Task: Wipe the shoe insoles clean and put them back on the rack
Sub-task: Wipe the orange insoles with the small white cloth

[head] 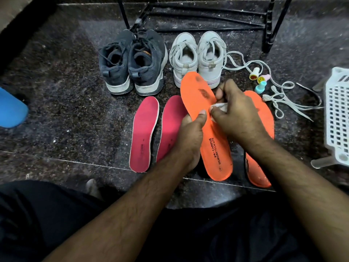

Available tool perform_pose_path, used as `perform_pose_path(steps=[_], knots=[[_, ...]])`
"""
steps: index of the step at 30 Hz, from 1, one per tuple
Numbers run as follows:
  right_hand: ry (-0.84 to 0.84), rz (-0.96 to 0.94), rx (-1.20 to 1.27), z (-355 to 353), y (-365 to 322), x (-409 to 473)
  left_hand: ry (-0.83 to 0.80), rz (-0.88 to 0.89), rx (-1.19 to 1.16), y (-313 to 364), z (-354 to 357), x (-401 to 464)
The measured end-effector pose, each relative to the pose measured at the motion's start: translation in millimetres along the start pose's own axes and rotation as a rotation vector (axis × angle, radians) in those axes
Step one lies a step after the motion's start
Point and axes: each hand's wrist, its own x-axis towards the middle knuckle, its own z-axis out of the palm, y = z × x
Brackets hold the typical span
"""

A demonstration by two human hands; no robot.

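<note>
My left hand [190, 135] grips an orange insole [215, 154] by its left edge, thumb on top, holding it above the floor. Dark smudges mark its toe end. My right hand [238, 114] pinches a small white cloth [221, 106] and presses it on the middle of that insole. A second orange insole [264, 118] lies on the floor to the right, partly under my right arm. Two pink insoles [144, 133] lie side by side on the left; the right one [171, 120] is partly hidden by my left hand. The black metal rack [207, 16] stands at the back.
A pair of dark sneakers [132, 63] and a pair of white sneakers [196, 55] stand on the dark stone floor before the rack. Loose white laces [283, 99] and small coloured stamps [257, 77] lie right. A white plastic basket [338, 114] sits far right, a blue object [11, 108] far left.
</note>
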Motion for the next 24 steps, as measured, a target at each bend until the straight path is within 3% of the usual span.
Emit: perform_pose_path(steps=[9, 20, 24], knots=[[-0.160, -0.081, -0.048, -1, -14, -27, 0.034, 0.010, -0.082, 12, -6, 6], [0.083, 0.052, 0.028, -5, 8, 4, -0.062, 0.036, 0.034, -2, 1, -1], [0.004, 0.011, 0.045, -4, 3, 0, -0.025, 0.043, -0.002, 3, -1, 1]])
